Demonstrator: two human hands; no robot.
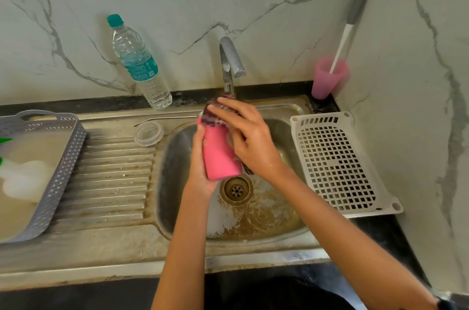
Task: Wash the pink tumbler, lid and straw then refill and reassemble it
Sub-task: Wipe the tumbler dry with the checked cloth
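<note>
We take the sink drain (236, 190) as our landmark. Just behind and above it, our left hand (203, 170) is wrapped around the pink tumbler (220, 155), holding it tilted over the basin. Our right hand (250, 137) presses a dark scrubber (215, 114) onto the tumbler's mouth, fingers curled over it. Left of the drain, on the draining board, lie the clear lid (149, 133) and, behind it, the metal straw (165, 119). Beyond the drain rises the tap (229, 63); far left of it stands a water bottle (138, 62).
</note>
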